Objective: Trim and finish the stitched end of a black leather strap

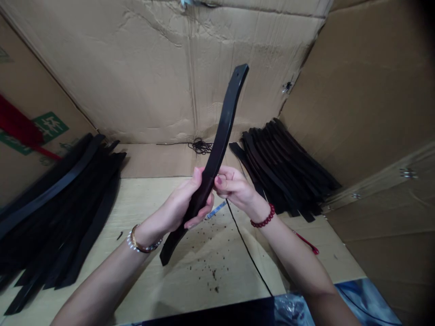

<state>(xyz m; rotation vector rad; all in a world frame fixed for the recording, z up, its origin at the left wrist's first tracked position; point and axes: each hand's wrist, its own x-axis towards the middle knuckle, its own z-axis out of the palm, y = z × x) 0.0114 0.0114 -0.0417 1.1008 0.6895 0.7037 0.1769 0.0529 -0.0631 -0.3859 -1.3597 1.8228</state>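
Black strap (217,145) amid cardboard walls (152,68)

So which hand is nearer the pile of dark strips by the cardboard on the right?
Right hand: just beside the pile of dark strips. Left hand: farther off, on the right hand's other side, with the black strip held between them.

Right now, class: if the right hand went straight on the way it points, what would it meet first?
The black strip: the right hand seems to touch it with its fingertips, so there is little or no gap, though depth is hard to judge.
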